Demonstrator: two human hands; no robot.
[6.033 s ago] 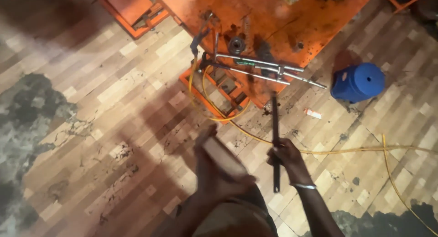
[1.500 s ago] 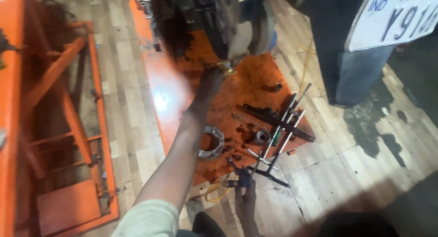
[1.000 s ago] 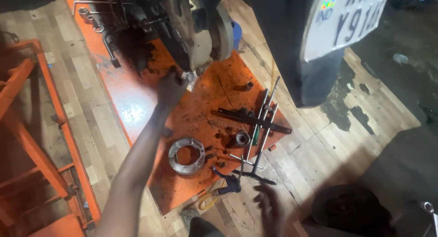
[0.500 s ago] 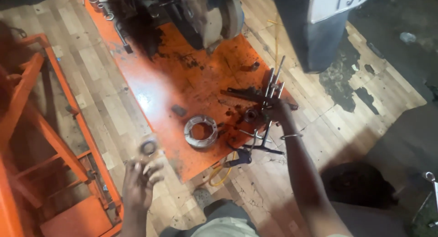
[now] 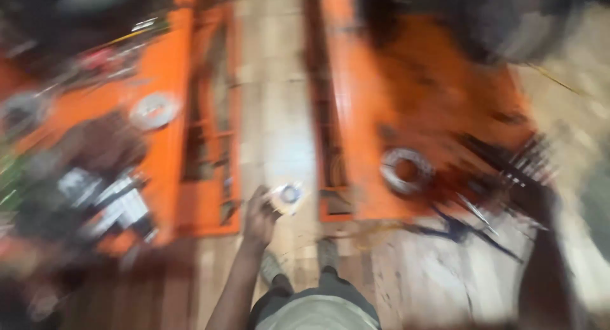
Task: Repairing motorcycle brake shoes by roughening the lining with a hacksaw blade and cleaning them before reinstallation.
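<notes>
Fingers of the left hand (image 5: 259, 217) curl in a narrow grip on a small round metal part (image 5: 287, 194), pale with a dark centre, held out over the wooden floor (image 5: 279, 126) between two orange platforms; motion blur hides whether it is a bearing or a short sleeve.

From the head view, the right hand (image 5: 537, 199) reaches out at the far right toward a cluster of dark rods and bars (image 5: 518, 165) at the edge of the right orange surface (image 5: 438, 114); its grip cannot be told, since the hand is only a dark smear; a larger metal ring (image 5: 406, 171) lies flat on that surface, well apart from the held part, and a blue-handled tool (image 5: 457, 228) lies on the floor just past the surface's near edge.

As a judgement, one small piece is already picked up and in hand, while the ring, the rods and the tool lie loose and unfitted, so most of the work looks undone.

For room: the floor strip between the platforms is narrow but bare, and the left hand sits near the corner of the left orange surface (image 5: 171, 69), which carries a silver disc (image 5: 154, 109) and cluttered grey parts (image 5: 105, 199); the person's feet (image 5: 298, 260) stand just below, near the yellow cable (image 5: 368, 228).
</notes>
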